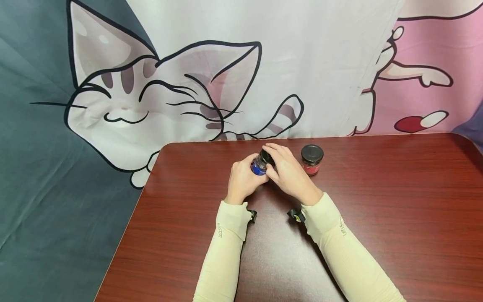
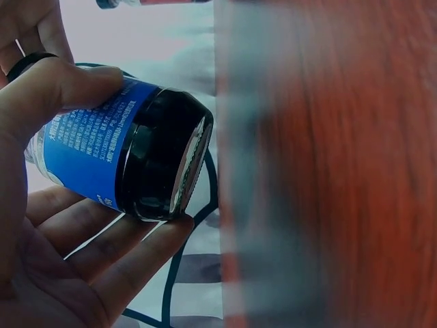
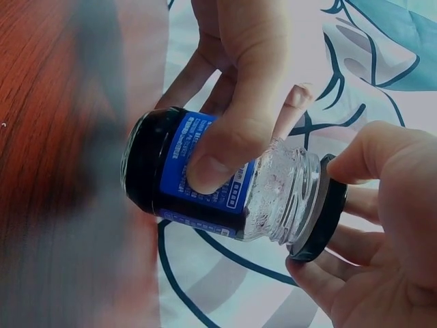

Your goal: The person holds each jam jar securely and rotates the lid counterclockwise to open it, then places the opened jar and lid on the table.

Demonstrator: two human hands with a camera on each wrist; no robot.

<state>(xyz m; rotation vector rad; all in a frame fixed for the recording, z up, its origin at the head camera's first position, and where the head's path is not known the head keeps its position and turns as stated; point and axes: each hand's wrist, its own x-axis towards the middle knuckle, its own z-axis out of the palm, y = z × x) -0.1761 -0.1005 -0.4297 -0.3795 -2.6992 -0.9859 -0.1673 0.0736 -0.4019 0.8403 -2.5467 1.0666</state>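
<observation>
A glass jar with a blue label (image 1: 258,168) is held up between both hands, tilted, over the far part of the table. My left hand (image 1: 243,179) grips its body, thumb across the label and fingers around the opposite side. Dark contents fill the lower part, and the glass neck is clear. My right hand (image 1: 289,173) pinches the black lid (image 3: 322,213) by its edge. The lid sits slightly askew at the jar's mouth; whether it still touches the thread I cannot tell. Just right of my right hand stands a red-labelled jar (image 1: 311,160), its black lid on.
The reddish-brown wooden table (image 1: 396,201) extends to both sides, its far edge close behind the jars. Behind it hangs a cloth (image 1: 324,63) printed with cartoon cats. A camera is strapped to each wrist.
</observation>
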